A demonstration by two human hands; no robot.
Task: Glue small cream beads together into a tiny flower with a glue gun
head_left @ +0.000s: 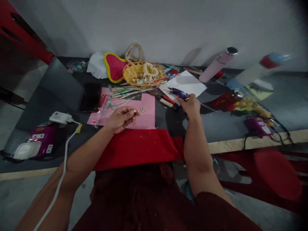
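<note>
Between the thumb and fingertips of my left hand (124, 118) is a small pale piece (134, 111), held above a pink sheet (148, 117). Several small pale bits (143, 110) lie on the sheet just right of it. My right hand (192, 105) is closed around the back part of a blue glue gun (178, 93), whose dark tip points left over a white paper (192, 84). Pliers or cutters with a red and a cream handle (166, 102) lie left of that hand. Thin sticks with green wrapping (124, 91) lie behind my left hand.
A yellow basket (131, 77) with pale beaded pieces stands at the back. A phone (90, 97) and white charger (60, 117) are left. A pink flask (218, 65), bottle (250, 75) and purple socket block (258, 126) are right. Red cloth (139, 147) covers the front edge.
</note>
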